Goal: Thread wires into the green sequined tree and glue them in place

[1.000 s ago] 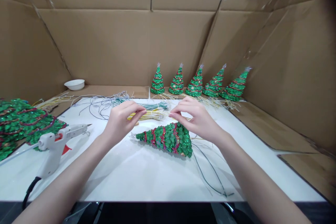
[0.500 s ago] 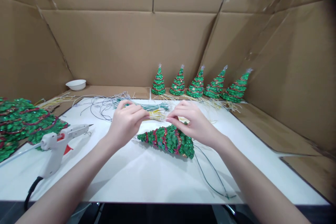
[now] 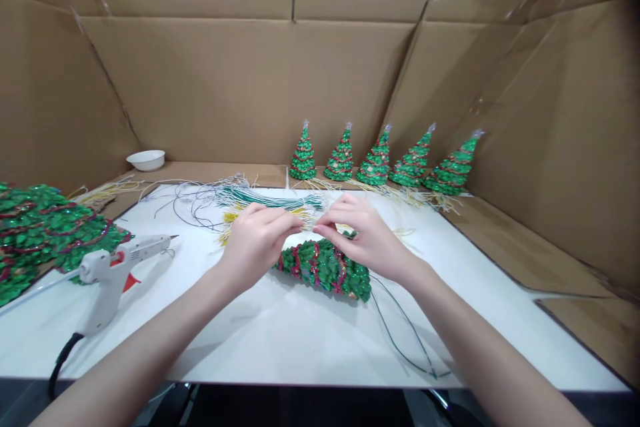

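Note:
My left hand (image 3: 260, 240) is closed in a pinch over the yellow and white wire bundle (image 3: 227, 228); whatever lies between its fingertips is too small to make out. Close by, my right hand (image 3: 365, 233) also pinches, thumb against forefinger, with its fingertips a short gap from the left ones. Its hold is likewise unclear. Below both hands a small green tinsel Christmas tree (image 3: 325, 270) with red garland lies on its side, its tip hidden behind my left hand. A green wire loop (image 3: 405, 347) trails from its base.
Behind my hands lies a green wire bundle (image 3: 275, 200). At left are a white glue gun (image 3: 107, 280) and more tinsel trees (image 3: 55, 233). Several finished trees (image 3: 375, 160) stand along the back cardboard ledge, and a white bowl (image 3: 146, 160) sits at back left.
My left hand has moved right, closer to my right hand, and now covers the tree's tip. It uncovers more of the yellow wire bundle. My right hand has barely moved.

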`<state>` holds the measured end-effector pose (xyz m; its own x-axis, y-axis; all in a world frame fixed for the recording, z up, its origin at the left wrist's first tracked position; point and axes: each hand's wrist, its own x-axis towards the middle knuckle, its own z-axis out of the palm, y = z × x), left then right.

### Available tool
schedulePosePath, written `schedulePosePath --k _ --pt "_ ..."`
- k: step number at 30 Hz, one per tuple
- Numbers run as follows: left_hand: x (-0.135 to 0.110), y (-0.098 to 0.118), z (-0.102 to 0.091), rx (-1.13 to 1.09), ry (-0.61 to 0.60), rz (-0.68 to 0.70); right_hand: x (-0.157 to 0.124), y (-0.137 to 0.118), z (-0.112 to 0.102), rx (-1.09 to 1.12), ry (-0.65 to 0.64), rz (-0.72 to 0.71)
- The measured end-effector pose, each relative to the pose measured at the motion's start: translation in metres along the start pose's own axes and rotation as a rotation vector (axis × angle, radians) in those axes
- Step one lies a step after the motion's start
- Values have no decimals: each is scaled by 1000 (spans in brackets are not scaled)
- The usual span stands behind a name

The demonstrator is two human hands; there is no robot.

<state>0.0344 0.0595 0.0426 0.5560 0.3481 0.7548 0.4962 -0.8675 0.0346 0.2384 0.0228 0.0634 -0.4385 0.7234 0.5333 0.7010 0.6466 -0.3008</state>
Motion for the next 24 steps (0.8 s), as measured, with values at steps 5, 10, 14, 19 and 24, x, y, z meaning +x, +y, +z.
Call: schedulePosePath --k 5,10,14,19,24 --pt "-2 -11 -4 -37 -29 -123 -3 8 -2 -5 21 8" --pt "-1 0 0 -211 -42 -131 -2 6 5 1 -1 13" --pt "0 7 0 -238 -37 -93 -2 2 6 -1 -34 11" --pt "-1 5 -2 -247 -67 -95 -6 6 -10 91 -158 44" --pt "-4 6 0 -262 -108 -102 -15 21 -19 199 -432 102"
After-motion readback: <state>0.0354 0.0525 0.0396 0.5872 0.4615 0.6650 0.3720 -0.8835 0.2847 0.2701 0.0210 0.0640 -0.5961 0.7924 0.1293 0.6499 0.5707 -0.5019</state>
